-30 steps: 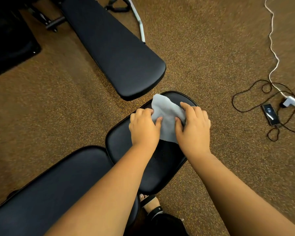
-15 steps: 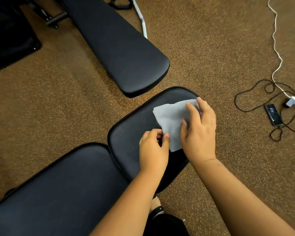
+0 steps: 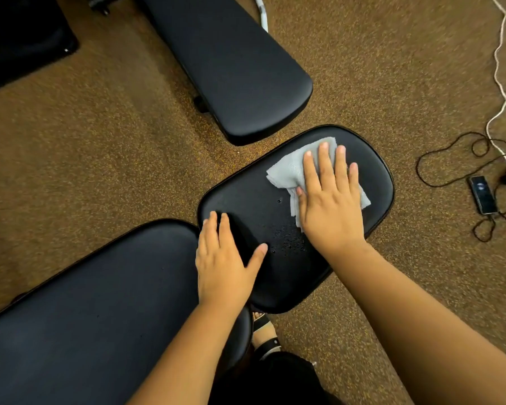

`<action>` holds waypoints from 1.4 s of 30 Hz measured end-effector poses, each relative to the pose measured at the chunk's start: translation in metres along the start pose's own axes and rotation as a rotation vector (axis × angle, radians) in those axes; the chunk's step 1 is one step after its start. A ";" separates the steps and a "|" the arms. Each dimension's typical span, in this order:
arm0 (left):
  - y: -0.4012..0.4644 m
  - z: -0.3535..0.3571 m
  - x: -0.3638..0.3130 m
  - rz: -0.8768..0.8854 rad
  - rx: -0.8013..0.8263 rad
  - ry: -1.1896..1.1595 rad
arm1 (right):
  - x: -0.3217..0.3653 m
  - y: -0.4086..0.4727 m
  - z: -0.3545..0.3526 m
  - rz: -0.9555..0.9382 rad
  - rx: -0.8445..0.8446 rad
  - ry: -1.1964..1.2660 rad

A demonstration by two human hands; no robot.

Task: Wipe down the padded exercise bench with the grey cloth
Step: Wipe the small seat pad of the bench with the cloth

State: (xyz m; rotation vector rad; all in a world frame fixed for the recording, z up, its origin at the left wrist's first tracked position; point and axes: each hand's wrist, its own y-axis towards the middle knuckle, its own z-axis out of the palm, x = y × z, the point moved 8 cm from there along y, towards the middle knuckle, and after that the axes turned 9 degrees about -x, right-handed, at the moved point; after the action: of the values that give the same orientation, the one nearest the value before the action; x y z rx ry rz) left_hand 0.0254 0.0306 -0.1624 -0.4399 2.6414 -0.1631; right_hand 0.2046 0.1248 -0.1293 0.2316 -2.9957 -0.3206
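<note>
Pressing flat with straight fingers, the right hand [image 3: 330, 200] lies on the grey cloth [image 3: 289, 171], grasping nothing; the crumpled cloth shows past the fingertips on the far side and at both sides of the palm. Cloth and hand sit on the far right part of the black padded seat pad [image 3: 246, 197] of the exercise bench, and small wet droplets [image 3: 287, 241] glisten on the pad just near of the cloth, beside the right wrist. The left hand [image 3: 222, 261] rests released on the near left part of the same pad, fingers straight and thumb spread toward the right, holding nothing. Left of that hand, touching the seat pad's edge, the bench's long back pad [image 3: 85, 317] runs toward the near left corner. A second black padded bench [image 3: 231, 71] stretches from the far edge toward the middle, its rounded end close to the seat pad but apart from it. Everything stands on a speckled brown carpet floor [image 3: 100, 159]. Below the seat pad, a foot in a black strapped sandal [image 3: 265, 337] shows. Far to the right on the floor lie a phone [image 3: 483, 194], a looped black cable [image 3: 450, 165] and a white cord [image 3: 498, 83] ending in a white plug. A dark object [image 3: 21, 39] fills the far left corner.
</note>
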 end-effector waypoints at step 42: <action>-0.022 0.017 0.043 0.032 0.192 -0.010 | 0.011 -0.042 0.006 -0.189 0.163 0.073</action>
State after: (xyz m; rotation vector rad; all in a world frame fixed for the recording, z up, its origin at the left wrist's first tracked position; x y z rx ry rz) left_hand 0.0028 -0.0050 -0.1914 -0.3324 2.5902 -0.3990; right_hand 0.1984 0.0839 -0.1426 0.5328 -2.9339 -0.0821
